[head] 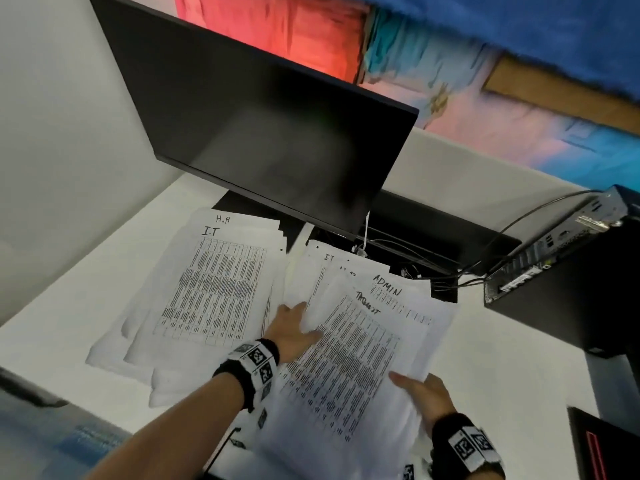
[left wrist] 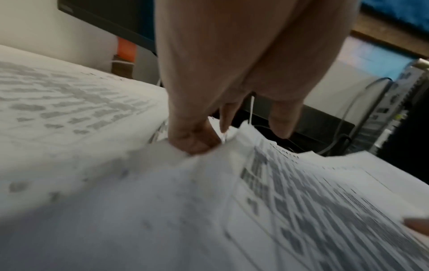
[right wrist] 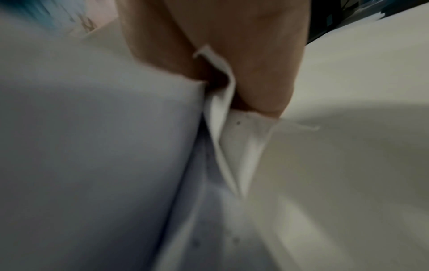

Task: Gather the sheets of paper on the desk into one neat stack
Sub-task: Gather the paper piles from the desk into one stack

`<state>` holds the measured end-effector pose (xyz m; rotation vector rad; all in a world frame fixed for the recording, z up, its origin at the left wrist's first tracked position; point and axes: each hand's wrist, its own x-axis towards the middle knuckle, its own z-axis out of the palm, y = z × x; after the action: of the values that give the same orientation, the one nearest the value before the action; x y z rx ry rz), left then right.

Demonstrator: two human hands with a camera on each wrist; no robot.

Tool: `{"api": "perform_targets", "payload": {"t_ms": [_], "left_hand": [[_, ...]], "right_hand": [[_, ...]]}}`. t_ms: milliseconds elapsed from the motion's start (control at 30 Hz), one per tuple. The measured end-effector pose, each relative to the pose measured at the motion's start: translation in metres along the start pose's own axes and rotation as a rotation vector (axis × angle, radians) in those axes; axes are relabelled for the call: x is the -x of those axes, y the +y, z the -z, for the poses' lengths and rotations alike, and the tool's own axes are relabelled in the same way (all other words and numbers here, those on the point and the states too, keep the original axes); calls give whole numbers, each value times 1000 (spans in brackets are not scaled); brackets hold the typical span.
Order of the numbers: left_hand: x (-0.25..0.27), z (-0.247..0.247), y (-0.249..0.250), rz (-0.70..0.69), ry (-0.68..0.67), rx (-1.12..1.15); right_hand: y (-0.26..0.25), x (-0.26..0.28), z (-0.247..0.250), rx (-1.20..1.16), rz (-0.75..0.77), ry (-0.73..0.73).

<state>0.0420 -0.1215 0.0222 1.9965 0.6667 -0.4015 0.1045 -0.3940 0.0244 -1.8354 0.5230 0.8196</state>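
On the left of the white desk, a loose fan of white printed sheets headed "I.T" and "H.R" is seen lying flat, its long axis running away from the person toward the black monitor. Just to its right, the left hand is laid on the left edge of a second, raised bundle of white printed sheets headed "ADMIN"; in the left wrist view the thumb is pressed against that edge and the sheets are buckled there, so a pinch is judged likely, though the other fingers are seen straight. Further right, the right hand is closed on the bundle's near right edge, paper edges being caught between thumb and fingers in the right wrist view. The bundle is thus held by both hands, tilted, with its long axis angled away and to the right. The flat fan lies to the left of the bundle, nearer the left hand, so a leftward carry onto it is judged to be called for. At far right a small black computer unit with cables is seen.
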Motion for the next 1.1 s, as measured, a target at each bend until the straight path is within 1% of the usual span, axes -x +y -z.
{"api": "perform_targets", "payload": {"t_ms": [67,133,200,233,267,333,433,466,500,600,700,766,800,833,900,966,1000,1033,1099], "left_hand": [[-2,26,-9,17,236,51],[-1,63,-25,78,445,22],[3,107,-46,218,598,-88],[6,128,-60,304,652,-178],[7,148,-74,385,687,-263],[10,180,-108,496,684,-355],[10,205,-144,506,610,-337],[10,208,-147,493,578,-326],[5,209,-151,476,546,-291],[-8,205,-150,426,432,-62],[-18,196,-145,377,413,180],[-21,190,-140,378,351,235],[-18,190,-136,372,331,218],[-15,192,-132,346,343,201],[-2,204,-118,251,379,150],[22,223,-95,150,409,-40],[36,234,-85,97,446,-161],[54,245,-72,37,487,-226],[85,266,-57,-64,568,-231]], "right_hand": [[-1,-1,-3,2,-3,-14],[-2,-1,-8,7,-9,-39],[-7,6,-12,0,-11,-19],[-11,9,-15,0,-27,-3],[-13,8,-14,-18,-12,-8],[-16,12,-16,35,20,-4],[-23,22,-25,128,39,21],[-25,24,-27,147,47,30],[-27,25,-29,155,33,27],[-29,30,-37,164,21,23],[-36,36,-44,181,-4,27],[-41,37,-45,204,-16,6],[-44,40,-47,198,-20,0],[-48,45,-51,202,-17,3],[-53,50,-55,220,-10,9],[-57,57,-62,232,2,19],[-56,55,-64,229,-2,17],[-56,55,-66,224,-1,18],[-54,54,-71,210,-3,23]]}}
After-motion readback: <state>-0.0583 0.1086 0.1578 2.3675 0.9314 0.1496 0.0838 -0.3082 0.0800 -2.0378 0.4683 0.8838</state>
